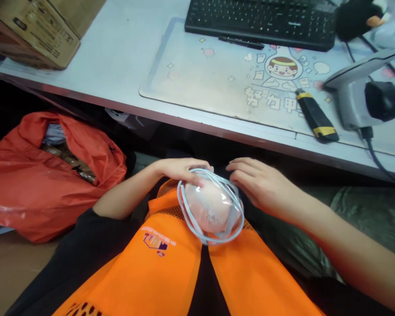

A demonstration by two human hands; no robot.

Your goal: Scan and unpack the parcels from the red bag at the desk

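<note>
My left hand [186, 169] grips the upper left edge of a round, pale pink thing [207, 208] with a coiled white cord, wrapped in shiny clear plastic. Its thumb lies on top of the wrap, while the other fingers are partly hidden behind. The white cord [222, 240] loops around the outside of the bundle, which sits in front of the orange vest [164, 263] at my lap. Just right of the bundle is my right hand [258, 180], its fingers loosely bent and holding nothing I can see. Its fingertips come close to the cord.
Ahead runs the edge of a white desk [118, 70] with a desk mat [197, 79], keyboard [260, 22], pen [241, 42], yellow-black utility knife [317, 115] and grey barcode scanner [355, 94]. A cardboard box [36, 33] stands far left. Below it lies an open red bag [46, 175].
</note>
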